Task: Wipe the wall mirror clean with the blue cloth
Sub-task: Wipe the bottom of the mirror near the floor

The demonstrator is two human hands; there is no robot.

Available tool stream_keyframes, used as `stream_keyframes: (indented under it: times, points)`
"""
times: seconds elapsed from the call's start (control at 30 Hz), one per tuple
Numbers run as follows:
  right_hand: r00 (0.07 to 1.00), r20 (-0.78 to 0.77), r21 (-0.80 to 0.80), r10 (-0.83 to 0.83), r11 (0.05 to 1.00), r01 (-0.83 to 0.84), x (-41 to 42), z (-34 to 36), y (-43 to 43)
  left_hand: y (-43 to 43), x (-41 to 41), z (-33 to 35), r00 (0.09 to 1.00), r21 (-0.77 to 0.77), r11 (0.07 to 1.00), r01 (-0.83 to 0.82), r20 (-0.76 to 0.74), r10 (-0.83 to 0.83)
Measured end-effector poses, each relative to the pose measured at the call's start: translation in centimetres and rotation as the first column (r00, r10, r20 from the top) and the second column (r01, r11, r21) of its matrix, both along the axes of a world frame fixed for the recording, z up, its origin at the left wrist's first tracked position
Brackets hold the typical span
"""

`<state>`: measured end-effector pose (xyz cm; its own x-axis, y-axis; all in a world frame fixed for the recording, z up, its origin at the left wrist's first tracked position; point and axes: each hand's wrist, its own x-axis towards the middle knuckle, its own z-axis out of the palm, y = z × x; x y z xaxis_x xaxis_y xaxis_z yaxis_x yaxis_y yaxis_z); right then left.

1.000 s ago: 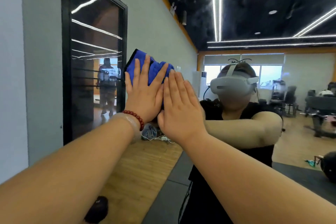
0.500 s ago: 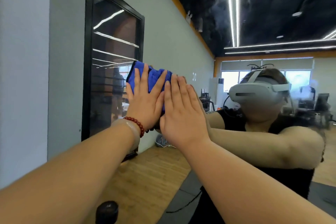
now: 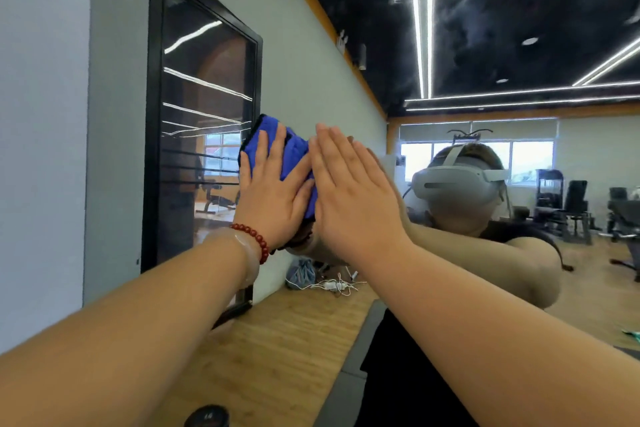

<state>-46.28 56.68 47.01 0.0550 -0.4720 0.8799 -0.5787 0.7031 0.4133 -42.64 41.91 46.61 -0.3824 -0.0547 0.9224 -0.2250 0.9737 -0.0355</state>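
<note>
The wall mirror fills most of the view and reflects a person wearing a white headset. A folded blue cloth lies flat against the glass at about head height. My left hand, with a red bead bracelet at the wrist, presses on the cloth with straight, spread fingers. My right hand lies flat beside it with its fingers together, touching the cloth's right edge. The lower part of the cloth is hidden behind both hands.
A plain grey wall borders the mirror on the left. The glass reflects a black-framed dark panel, a grey bag with white cables on the wooden floor, and gym machines. A dark round object sits at the bottom edge.
Both hands have slid the cloth leftward over the glass, so it now overlaps the dark panel's right edge. My view has shifted, and the reflected person sits further right.
</note>
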Motion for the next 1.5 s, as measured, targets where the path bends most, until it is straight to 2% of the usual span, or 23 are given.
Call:
stream_keyframes:
  times: [0.13,0.23,0.4,0.5,0.63,0.7,0.8,0.87,0.93,1.07,1.27,1.37,1.5]
  points:
    - [0.998,0.062,0.08,-0.014,0.997,0.009,1.5,1.2,-3.3,-2.0,0.3,1.2,0.999,0.17,0.985,-0.031,-0.019,0.035]
    - [0.995,0.097,0.128,0.003,0.992,-0.015,1.9,1.2,-6.0,-3.6,0.5,2.1,0.997,0.189,0.979,-0.074,0.0,0.076]
    - [0.995,0.097,0.13,-0.031,0.991,0.018,2.0,1.4,-9.5,-8.1,1.4,2.9,0.993,0.328,0.944,0.036,-0.118,0.003]
    - [0.991,0.134,0.145,-0.029,0.989,0.009,2.2,2.5,-11.5,-9.0,1.5,2.2,0.996,0.289,0.957,0.004,-0.086,0.022]
    - [0.995,0.099,0.113,-0.024,0.994,0.012,1.7,1.3,-13.8,-12.5,2.4,-0.9,0.999,0.191,0.981,0.025,-0.044,-0.017]
    - [0.998,0.066,0.077,-0.017,0.997,0.011,1.3,0.7,-14.7,-14.8,3.0,-1.2,0.999,0.21,0.978,-0.013,-0.044,0.022]
    - [1.0,0.024,0.065,-0.016,0.998,0.015,1.7,1.1,-16.1,-16.6,3.2,1.1,0.993,0.327,0.945,0.013,-0.112,0.025]
    - [0.997,0.073,0.113,-0.024,0.993,0.015,2.4,1.9,-17.4,-17.0,3.1,2.3,0.99,0.396,0.917,0.046,-0.143,0.012]
    - [0.996,0.078,0.123,-0.032,0.992,0.022,3.1,2.6,-18.7,-17.2,2.8,1.3,0.991,0.376,0.926,0.036,-0.129,0.014]
    - [0.995,0.052,0.135,-0.082,0.988,0.075,2.7,2.4,-20.8,-17.8,2.7,-3.6,0.998,0.237,0.971,0.029,-0.058,-0.015]
    - [0.999,0.017,0.017,-0.029,0.999,0.029,1.9,1.7,-22.0,-19.0,2.6,0.6,0.99,0.292,0.956,0.032,-0.14,0.009]
    - [1.0,0.017,0.029,-0.011,1.0,0.011,1.7,1.5,-21.9,-18.7,2.6,1.3,0.988,0.334,0.941,0.055,-0.156,-0.003]
    - [0.999,-0.003,0.06,0.04,0.997,-0.039,1.7,1.3,-21.6,-18.7,3.2,0.7,0.99,0.301,0.951,0.069,-0.135,-0.029]
